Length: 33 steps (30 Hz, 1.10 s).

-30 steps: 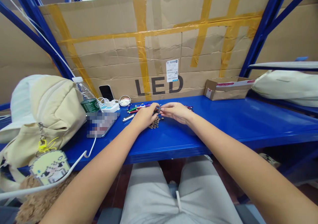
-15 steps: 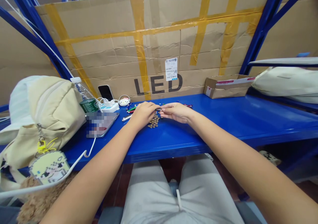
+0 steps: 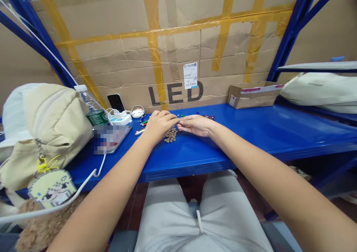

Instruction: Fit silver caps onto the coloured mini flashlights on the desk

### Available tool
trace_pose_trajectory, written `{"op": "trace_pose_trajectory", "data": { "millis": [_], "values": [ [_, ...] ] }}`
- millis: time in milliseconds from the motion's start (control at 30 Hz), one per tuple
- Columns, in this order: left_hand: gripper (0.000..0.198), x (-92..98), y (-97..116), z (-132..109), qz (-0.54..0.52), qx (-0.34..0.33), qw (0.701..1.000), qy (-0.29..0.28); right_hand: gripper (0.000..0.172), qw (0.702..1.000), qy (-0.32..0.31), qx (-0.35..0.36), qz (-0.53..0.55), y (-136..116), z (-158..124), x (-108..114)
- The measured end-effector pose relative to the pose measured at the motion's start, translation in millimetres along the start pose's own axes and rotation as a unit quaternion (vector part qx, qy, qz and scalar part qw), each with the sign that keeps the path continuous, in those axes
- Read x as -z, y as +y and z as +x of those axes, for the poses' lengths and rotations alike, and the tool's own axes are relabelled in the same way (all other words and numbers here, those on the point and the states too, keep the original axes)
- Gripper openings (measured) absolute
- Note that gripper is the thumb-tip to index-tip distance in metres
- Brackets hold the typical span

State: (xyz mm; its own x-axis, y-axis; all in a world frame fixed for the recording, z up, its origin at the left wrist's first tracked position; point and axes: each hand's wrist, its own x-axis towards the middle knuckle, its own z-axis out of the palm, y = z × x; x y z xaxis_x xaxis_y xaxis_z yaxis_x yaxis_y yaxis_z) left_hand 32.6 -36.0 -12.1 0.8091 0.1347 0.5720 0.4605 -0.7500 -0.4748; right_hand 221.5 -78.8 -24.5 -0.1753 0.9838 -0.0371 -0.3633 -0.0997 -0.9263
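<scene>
Over the blue table, my left hand [image 3: 161, 124] and my right hand [image 3: 197, 126] meet at the fingertips. My left hand is palm down with its fingers bent and pressed together. My right hand is turned partly palm up, its thumb and fingers closed at the tips. Whatever is pinched between them is too small to make out. Just below the fingertips lies a loose pile of small round brownish discs, like coins [image 3: 171, 135]. Several pens lie behind and beside the hands, among them a silver pen [image 3: 140, 131] by my left wrist; others are partly hidden.
On the left are a beige bag [image 3: 61, 114], a water bottle [image 3: 93, 108], a tablet-like device [image 3: 118, 142], a white power strip [image 3: 122, 120] and a phone [image 3: 116, 103]. An open cardboard box [image 3: 251, 97] stands back right. Taped cardboard [image 3: 122, 66] walls the table's rear.
The view has shifted slightly, moving the scene a little left and up. My hands stay joined at the fingertips; my left fingers are a bit more arched. The coin-like discs lie as before.
</scene>
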Motion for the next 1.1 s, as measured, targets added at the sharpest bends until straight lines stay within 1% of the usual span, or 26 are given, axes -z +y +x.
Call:
{"op": "trace_pose_trajectory", "data": {
  "millis": [133,267,433,533,600,700,800,967,1100],
  "values": [
    [0.023,-0.7,0.1,-0.6,-0.003,0.018,1.0,-0.003,0.008,1.0,0.008,0.0,0.0,0.6,1.2,1.1],
    [0.024,0.7,0.8,-0.5,-0.015,0.032,0.999,-0.013,0.009,1.0,0.013,-0.003,0.004,0.0,0.2,0.3],
    [0.025,0.5,1.7,0.2,-0.056,0.05,0.997,-0.023,0.008,1.0,0.018,-0.004,0.003,0.0,0.2,-0.3],
    [0.024,-2.4,1.6,0.7,-0.082,0.075,0.993,-0.026,0.008,1.0,0.022,-0.004,-0.008,0.6,1.5,0.7],
    [0.022,-4.8,1.1,1.0,-0.114,0.097,0.988,-0.036,0.008,1.0,0.025,0.002,-0.012,0.2,1.7,0.9],
    [0.022,-7.9,-0.1,0.6,-0.179,0.144,0.972,-0.05,0.009,0.999,0.031,0.015,-0.013,-1.8,0.1,-0.7],
    [0.025,-11.1,-0.2,-0.3,-0.23,0.182,0.955,-0.048,0.011,0.999,0.037,0.024,-0.014,-3.4,-1.8,-2.9],
    [0.024,-17.3,2.5,-0.6,-0.245,0.195,0.948,-0.064,0.01,0.998,0.049,0.03,-0.034,-0.7,0.1,-2.2],
    [0.023,-19.5,2.5,-1.8,-0.256,0.202,0.942,-0.074,0.011,0.991,0.077,0.055,-0.09,0.9,1.8,-1.4]
  ]
}}
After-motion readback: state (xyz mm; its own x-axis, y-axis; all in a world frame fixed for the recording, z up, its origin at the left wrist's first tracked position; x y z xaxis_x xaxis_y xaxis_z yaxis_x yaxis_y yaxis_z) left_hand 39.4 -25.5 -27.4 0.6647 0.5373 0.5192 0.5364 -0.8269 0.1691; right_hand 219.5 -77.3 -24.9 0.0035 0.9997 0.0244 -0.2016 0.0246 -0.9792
